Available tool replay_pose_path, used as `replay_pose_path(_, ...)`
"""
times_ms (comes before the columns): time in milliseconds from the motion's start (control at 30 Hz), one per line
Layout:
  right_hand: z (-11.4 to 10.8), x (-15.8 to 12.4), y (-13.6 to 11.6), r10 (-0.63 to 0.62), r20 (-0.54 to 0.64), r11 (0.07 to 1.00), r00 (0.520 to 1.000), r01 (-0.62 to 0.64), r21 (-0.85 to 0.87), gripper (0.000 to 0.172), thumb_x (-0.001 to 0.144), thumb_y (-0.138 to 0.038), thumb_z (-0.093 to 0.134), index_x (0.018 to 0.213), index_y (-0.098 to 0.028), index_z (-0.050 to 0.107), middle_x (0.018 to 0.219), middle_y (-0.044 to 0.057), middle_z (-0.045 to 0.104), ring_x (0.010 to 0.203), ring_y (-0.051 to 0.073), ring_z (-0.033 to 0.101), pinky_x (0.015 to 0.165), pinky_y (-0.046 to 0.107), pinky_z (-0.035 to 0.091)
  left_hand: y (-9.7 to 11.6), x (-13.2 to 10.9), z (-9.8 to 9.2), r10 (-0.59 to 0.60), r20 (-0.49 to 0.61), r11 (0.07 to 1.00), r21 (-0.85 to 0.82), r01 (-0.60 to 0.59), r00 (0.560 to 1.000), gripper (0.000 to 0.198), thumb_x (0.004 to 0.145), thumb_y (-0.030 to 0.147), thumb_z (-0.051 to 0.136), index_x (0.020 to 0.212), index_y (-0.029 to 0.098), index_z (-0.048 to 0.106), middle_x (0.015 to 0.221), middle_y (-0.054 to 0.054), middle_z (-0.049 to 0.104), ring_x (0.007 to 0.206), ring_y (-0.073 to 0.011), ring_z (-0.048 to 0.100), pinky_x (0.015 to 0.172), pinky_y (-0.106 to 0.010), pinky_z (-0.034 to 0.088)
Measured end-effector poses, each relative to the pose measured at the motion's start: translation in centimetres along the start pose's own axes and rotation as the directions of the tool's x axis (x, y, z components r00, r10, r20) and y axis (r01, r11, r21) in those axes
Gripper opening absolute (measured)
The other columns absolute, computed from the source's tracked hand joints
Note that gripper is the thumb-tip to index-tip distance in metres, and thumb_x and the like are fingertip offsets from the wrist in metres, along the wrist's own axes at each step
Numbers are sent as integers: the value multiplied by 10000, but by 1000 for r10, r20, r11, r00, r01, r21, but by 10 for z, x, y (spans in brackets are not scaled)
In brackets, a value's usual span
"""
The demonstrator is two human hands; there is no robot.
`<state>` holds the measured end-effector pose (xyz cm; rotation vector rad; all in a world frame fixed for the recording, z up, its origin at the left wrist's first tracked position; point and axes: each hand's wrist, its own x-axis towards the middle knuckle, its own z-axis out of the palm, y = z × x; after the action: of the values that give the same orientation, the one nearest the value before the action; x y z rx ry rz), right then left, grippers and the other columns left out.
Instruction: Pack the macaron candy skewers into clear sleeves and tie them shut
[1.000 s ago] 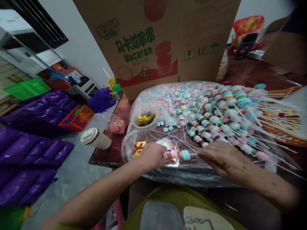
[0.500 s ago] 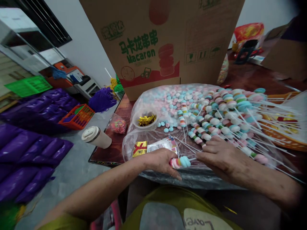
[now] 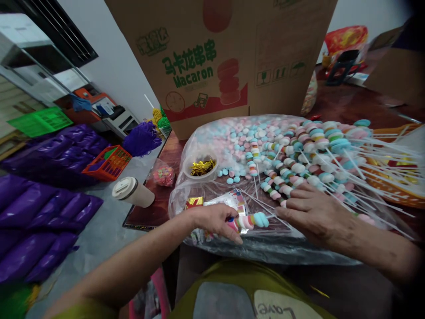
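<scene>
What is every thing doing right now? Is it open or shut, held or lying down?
Left hand: closed on the candy skewer.
Candy skewer: held, lying level.
Right hand: flat on the skewer pile, gripping nothing visible.
Skewer pile: lying heaped on plastic.
Paper cup: lidded, tipped on its side.
Cardboard box: standing upright.
Small tub: open, holding gold twist ties.

Cardboard box (image 3: 219, 57) with green "Macaron" print is standing at 12 o'clock. Clear cup (image 3: 201, 166) of gold twist ties is sitting just left of centre. Paper cup (image 3: 132, 192) with white lid is lying tipped at 9 o'clock on the floor side. Orange basket (image 3: 106, 163) and purple bags (image 3: 43, 208) are lying further toward 9 o'clock. Orange tray (image 3: 395, 186) is showing at 3 o'clock.
</scene>
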<state>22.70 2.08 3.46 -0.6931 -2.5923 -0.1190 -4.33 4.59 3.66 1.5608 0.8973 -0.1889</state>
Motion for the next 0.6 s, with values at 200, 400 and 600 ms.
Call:
replay_pose_path(200,4,-2,-9,145,28,978,989,-147,145,169,841,-127,418,827,-170,581,623,18,535,607,143,442,604,286,275,12,7,24,192,-494,742,639,204,848,255,747,330,558,957,185,552,863,-40,617,821,-198,573,715,-281,427)
replay_pose_path(400,25,-1,-17,180,107,977,978,-190,96,238,831,-118,387,692,-178,570,591,27,557,583,148,458,565,291,258,6,32,37,72,-415,677,688,261,907,465,777,341,496,1197,168,397,890,-108,649,811,-276,623,669,-338,452)
replay_pose_path(600,57,-39,-1,195,117,927,974,-222,303,188,870,-165,406,842,-188,591,733,42,626,695,144,546,650,275,369,13,48,23,185,-63,868,478,-133,981,1057,576,393,736,1387,152,103,1073,-133,589,959,-269,575,731,-310,443)
